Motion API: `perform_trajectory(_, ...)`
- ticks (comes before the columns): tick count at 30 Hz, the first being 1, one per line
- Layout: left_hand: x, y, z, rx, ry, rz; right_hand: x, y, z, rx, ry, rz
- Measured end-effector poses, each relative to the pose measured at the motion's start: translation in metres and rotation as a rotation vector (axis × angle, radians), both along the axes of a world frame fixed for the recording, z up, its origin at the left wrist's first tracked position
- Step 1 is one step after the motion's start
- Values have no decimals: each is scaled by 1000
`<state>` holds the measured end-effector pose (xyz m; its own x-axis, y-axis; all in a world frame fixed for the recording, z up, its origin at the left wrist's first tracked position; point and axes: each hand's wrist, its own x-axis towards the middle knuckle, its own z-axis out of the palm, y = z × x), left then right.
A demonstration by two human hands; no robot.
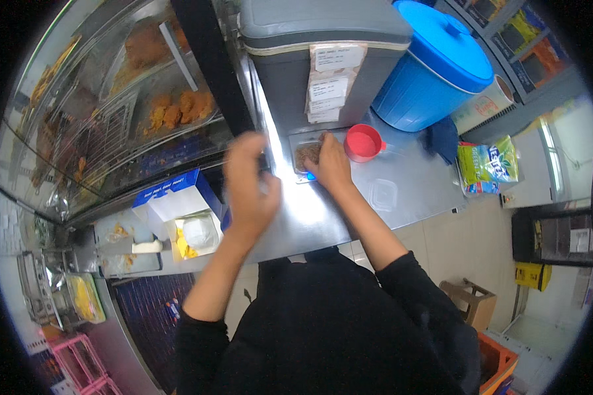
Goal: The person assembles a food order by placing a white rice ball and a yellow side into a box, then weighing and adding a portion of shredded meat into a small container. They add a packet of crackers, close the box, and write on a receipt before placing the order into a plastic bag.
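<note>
My right hand [331,163] grips the right side of a small clear plastic container [301,170] with brown contents [304,154]; what these are is too small to tell. The container sits on a flat, pale-edged base with a small blue light [310,176], partly hidden by my fingers. My left hand [246,191] is raised over the counter's left side, blurred by motion, thumb apart from the fingers and nothing visible in it. Just right of my right hand stands a red plastic cup [364,143]. Nearer to me, a clear plastic lid [383,195] lies flat.
A grey lidded bin [277,82] and a blue lidded bucket [412,92] stand behind. Left are a glass display case with fried food [178,110] and an opened blue-white carton [171,210]. Green-yellow packets [487,164] lie at the steel counter's [418,187] right end.
</note>
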<state>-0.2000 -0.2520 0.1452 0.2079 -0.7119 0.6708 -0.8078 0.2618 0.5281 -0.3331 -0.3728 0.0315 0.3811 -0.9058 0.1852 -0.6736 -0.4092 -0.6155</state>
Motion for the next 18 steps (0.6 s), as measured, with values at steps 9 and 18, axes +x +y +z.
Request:
perform_trajectory(9,-23,-16,-150,426,1171,84,-45,-9,-1,72,-201,11)
perform_trajectory(18,-30,-23,-133,533,1102,-16,-58,23,-32,198,-322,96)
